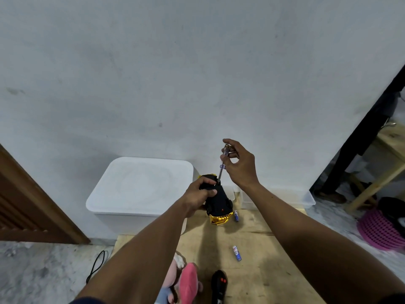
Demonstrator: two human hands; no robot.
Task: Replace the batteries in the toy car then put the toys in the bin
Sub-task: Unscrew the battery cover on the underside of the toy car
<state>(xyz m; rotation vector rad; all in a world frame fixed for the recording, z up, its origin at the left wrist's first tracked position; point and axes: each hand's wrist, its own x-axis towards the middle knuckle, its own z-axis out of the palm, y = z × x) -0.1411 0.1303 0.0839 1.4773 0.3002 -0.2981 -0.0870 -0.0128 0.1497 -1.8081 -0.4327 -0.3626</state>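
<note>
Hands first: my left hand [198,195] is curled round the toy car [219,204], thumb laid across its black underside and fingers wrapped behind the body, so the grip is closed on it. The car is turned belly-up toward me, its gold end lowest and nearest me, over the far part of the wooden board [263,270]; I cannot tell whether that end touches the board. My right hand [241,165] is raised above the car and pinches the clear handle of a screwdriver [223,163] between thumb and bent fingers, with the forefinger arched over the metal cap at the top. The screwdriver stands nearly upright, tilted slightly, and its tip meets the car's underside just beside my left thumb. Whether the tip is seated in a screw is too small to tell. One blue-and-white battery [236,215] lies on the board just beside the car's gold end. A second battery [237,252] lies nearer me, well apart from the first. A black remote control [219,286] with red buttons lies at the near edge of the board, and a pink plush toy [186,281] lies just left of it. The white bin [140,187] stands beyond my left hand against the wall, its lid on. A clear plastic container [285,198] sits low against the wall to the right. A pink mesh basket [381,231] stands on the floor at far right, and a black cable [96,266] lies on the floor at left.
</note>
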